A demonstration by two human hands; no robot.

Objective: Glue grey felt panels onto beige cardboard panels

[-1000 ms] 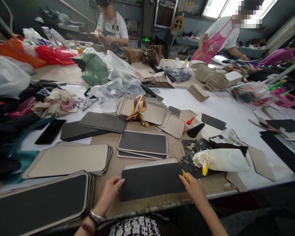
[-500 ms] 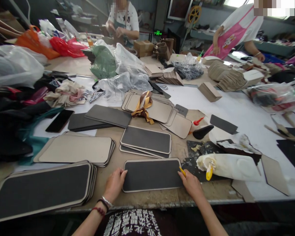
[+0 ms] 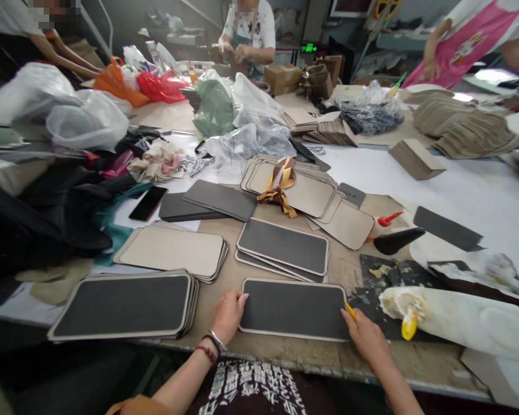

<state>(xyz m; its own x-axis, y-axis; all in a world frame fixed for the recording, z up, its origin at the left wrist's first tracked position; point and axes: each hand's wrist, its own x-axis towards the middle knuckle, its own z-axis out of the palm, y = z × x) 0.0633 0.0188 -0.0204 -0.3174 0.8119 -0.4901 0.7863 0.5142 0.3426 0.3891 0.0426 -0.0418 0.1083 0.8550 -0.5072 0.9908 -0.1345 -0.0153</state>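
A dark grey rounded panel with a beige border [image 3: 294,309] lies flat on the brown work board in front of me. At its left edge, my left hand [image 3: 228,314] is closed with the thumb on top of the border. My right hand [image 3: 365,331] is closed around a thin yellow tool [image 3: 350,311], whose kind I cannot make out, and touches the panel's right edge. Left of my left hand lies a stack of similar panels [image 3: 121,305]. A smaller pile of them [image 3: 285,245] sits just behind the panel.
A white plastic bottle [image 3: 471,317] with glue-like smears and a yellow-handled tool [image 3: 409,324] lies at the right. Beige panels [image 3: 173,249], dark sheets [image 3: 220,199], a phone [image 3: 147,203] and ribbon [image 3: 281,187] lie behind. Several people work across the table.
The view has swung left, so the table's things appear farther right, and another person shows at the far left. Both hands keep their places at the panel's ends.
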